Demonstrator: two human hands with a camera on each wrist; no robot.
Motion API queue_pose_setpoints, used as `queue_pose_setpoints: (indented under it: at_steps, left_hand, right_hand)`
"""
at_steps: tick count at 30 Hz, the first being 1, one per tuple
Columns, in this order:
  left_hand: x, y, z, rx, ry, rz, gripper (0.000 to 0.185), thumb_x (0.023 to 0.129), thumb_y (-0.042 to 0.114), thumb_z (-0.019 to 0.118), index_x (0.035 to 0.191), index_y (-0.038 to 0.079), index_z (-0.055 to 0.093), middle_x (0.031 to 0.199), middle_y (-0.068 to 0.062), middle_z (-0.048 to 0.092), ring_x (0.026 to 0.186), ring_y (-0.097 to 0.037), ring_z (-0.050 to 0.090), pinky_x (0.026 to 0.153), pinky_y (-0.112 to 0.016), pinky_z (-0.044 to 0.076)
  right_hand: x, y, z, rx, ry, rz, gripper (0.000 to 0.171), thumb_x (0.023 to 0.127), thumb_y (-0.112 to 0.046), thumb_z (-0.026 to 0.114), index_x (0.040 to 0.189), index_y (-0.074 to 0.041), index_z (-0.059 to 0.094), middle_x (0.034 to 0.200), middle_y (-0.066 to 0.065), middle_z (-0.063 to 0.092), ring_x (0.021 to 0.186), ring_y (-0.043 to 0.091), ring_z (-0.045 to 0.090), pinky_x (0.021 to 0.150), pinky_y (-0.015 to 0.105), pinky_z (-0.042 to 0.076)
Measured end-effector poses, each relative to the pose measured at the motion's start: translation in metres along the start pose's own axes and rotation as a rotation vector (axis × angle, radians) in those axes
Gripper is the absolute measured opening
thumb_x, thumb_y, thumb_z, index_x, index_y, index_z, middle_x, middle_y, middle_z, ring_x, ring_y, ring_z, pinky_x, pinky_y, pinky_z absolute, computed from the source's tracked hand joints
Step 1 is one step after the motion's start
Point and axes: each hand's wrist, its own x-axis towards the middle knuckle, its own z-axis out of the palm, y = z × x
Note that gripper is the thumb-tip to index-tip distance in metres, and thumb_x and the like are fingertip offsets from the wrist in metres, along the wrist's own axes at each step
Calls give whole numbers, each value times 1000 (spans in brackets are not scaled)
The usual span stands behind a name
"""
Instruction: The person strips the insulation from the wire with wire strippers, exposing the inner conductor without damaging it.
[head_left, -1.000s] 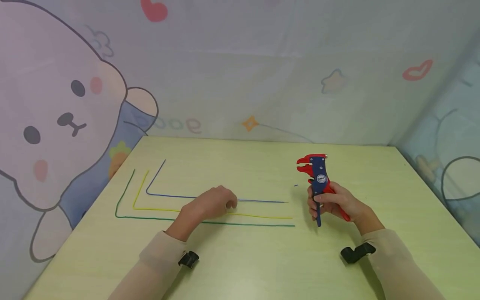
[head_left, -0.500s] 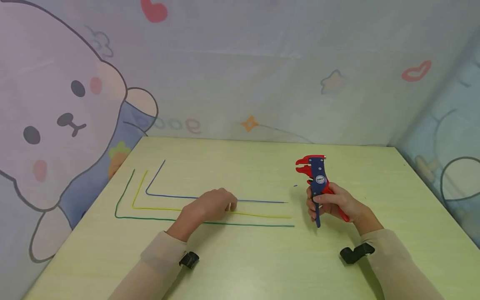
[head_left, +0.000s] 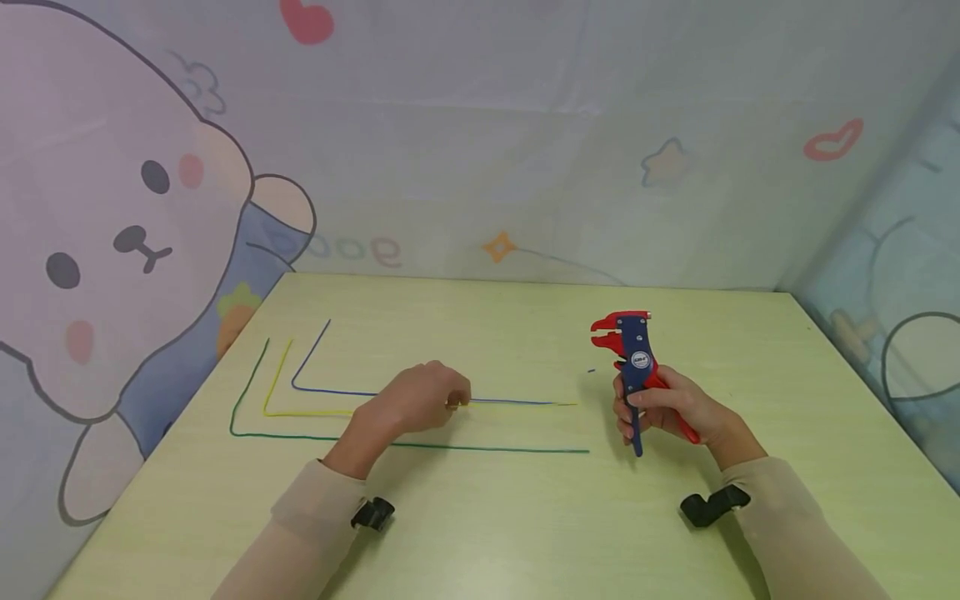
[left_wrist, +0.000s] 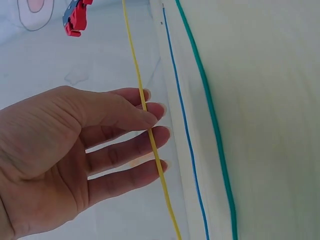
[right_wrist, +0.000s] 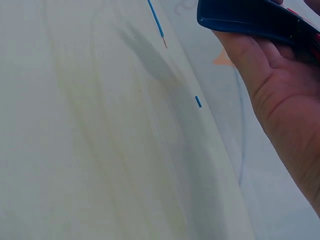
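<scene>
My left hand (head_left: 420, 398) pinches the yellow wire (left_wrist: 132, 55) between thumb and fingertips, seen close in the left wrist view. In the head view its right end overlaps the stripped tip of the blue wire (head_left: 337, 392). That tip shows bare copper (right_wrist: 165, 43) in the right wrist view. Nearer to the person lies the green wire (head_left: 495, 449), bent in an L like the others. My right hand (head_left: 686, 408) grips a red and blue wire stripper (head_left: 637, 342) by its handles. The stripper's red jaws stand apart with nothing between them, pointing left.
A short blue bit of insulation (right_wrist: 198, 101) lies on the table (head_left: 525, 525), left of the stripper. A printed cloth (head_left: 525, 150) hangs behind the table and along its sides. Both wrists wear black cameras.
My left hand has raised the yellow wire and moved it slightly away from the person, so its right end now crosses the blue wire's tip. The right hand and stripper stay nearly still.
</scene>
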Motion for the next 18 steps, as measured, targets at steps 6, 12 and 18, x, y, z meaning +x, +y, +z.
queue_pose_setpoints:
  at_steps: [6,12,18]
  left_hand:
    - [-1,3,-7,-46,0,-43,38,78,-9,55,102,16,70,87,3,64,73,-8,56,58,-22,43]
    - [-1,4,-12,-52,19,-58,39,80,-8,50,101,17,71,88,3,65,53,-7,34,45,-23,23]
    - [-4,5,-17,-22,56,-60,32,85,0,53,102,21,70,97,4,65,64,-5,50,46,-20,31]
  right_hand:
    - [-1,1,-2,14,-15,6,22,92,4,29,111,14,30,91,23,51,80,35,56,76,58,43]
    - [-1,1,-1,19,-34,17,22,91,5,29,111,13,31,91,24,51,81,35,56,76,59,42]
    - [-1,1,0,40,-63,29,22,89,4,31,109,11,32,90,23,51,80,35,56,76,58,43]
